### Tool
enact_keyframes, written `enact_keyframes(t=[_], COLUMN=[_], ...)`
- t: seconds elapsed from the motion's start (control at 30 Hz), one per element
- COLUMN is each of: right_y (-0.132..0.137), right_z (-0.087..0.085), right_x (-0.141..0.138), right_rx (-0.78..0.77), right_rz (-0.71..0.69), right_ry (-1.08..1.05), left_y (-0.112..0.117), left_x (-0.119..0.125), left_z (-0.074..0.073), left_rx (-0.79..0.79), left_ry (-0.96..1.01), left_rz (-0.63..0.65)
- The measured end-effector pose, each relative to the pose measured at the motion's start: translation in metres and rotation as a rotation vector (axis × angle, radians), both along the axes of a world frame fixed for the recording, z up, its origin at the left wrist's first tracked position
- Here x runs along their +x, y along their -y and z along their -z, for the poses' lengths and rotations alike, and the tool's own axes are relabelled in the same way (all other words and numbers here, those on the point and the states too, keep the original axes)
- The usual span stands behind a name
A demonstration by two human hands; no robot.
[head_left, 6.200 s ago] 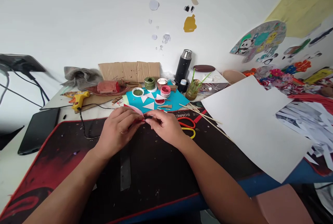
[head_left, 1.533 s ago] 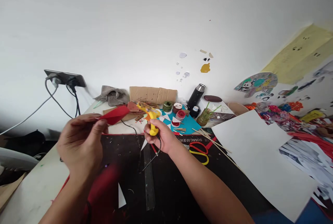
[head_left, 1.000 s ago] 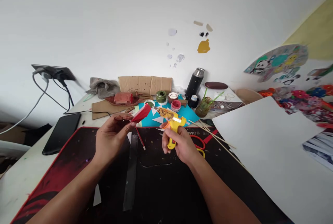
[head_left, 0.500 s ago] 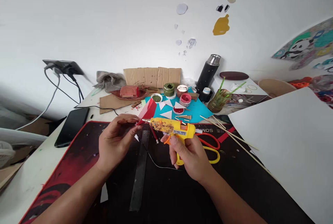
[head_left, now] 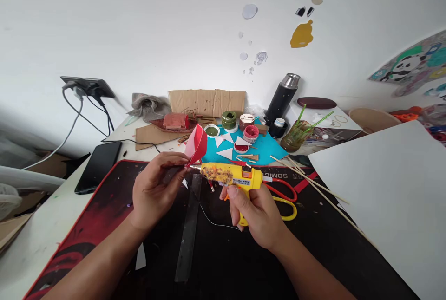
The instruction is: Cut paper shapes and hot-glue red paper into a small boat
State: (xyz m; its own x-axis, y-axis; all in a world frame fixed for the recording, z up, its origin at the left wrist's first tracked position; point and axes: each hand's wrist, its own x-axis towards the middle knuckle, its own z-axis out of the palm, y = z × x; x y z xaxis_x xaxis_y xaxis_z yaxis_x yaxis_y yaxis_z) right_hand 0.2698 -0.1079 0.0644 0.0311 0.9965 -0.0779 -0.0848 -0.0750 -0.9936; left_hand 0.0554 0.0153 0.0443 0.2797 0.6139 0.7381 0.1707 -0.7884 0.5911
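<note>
Between its fingertips my left hand (head_left: 156,191) pinches a curved piece of red paper (head_left: 198,144), pale pink on one face. My right hand (head_left: 258,214) grips a yellow hot glue gun (head_left: 232,175) by its handle, thumb on the side and fingers around the orange trigger area. The gun's metal nozzle is at the paper's lower edge, close to my left fingertips; whether it touches cannot be made out. Brown stains cover the gun's front. Behind the gun lie scissors (head_left: 288,211) with red and yellow handles. A ruler (head_left: 188,239) rests on the dark mat below my hands.
Paint pots (head_left: 229,121) and white paper triangles (head_left: 226,153) sit on blue paper (head_left: 268,151). Thin wooden sticks (head_left: 324,188) lie beside a large white sheet (head_left: 390,188). A black phone (head_left: 97,167) is at left, a black thermos (head_left: 281,100) and brush jar (head_left: 292,137) at back.
The red paper has turned more upright, showing a wider curve. The glue gun stays at its lower edge, with both hands nearly in place. The whole view has shifted slightly.
</note>
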Motion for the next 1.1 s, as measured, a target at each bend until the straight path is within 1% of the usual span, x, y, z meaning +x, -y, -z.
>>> enact_keyframes(t=[0.1,0.23,0.53,0.73,0.9,1.1], right_y=[0.000,0.001,0.003,0.003,0.002,0.002], right_z=[-0.001,-0.001,-0.001,-0.001,-0.003,-0.004], right_x=[0.000,0.000,0.000,0.000,0.000,0.000], right_rx=[0.000,0.008,0.015,0.003,0.001,-0.003], right_rz=[-0.003,-0.019,-0.030,-0.035,-0.027,-0.032], right_ry=[0.010,0.040,0.079,0.075,0.069,0.076], left_y=[-0.002,-0.003,-0.003,-0.001,-0.001,-0.001], left_x=[-0.003,-0.006,-0.005,-0.002,-0.001,-0.001], left_z=[-0.002,-0.005,-0.007,-0.014,-0.017,-0.016], left_rx=[0.074,0.135,0.147,0.245,0.311,0.302], left_ry=[-0.075,-0.140,-0.141,-0.194,-0.222,-0.223], left_rz=[-0.036,-0.049,-0.052,-0.076,-0.115,-0.129])
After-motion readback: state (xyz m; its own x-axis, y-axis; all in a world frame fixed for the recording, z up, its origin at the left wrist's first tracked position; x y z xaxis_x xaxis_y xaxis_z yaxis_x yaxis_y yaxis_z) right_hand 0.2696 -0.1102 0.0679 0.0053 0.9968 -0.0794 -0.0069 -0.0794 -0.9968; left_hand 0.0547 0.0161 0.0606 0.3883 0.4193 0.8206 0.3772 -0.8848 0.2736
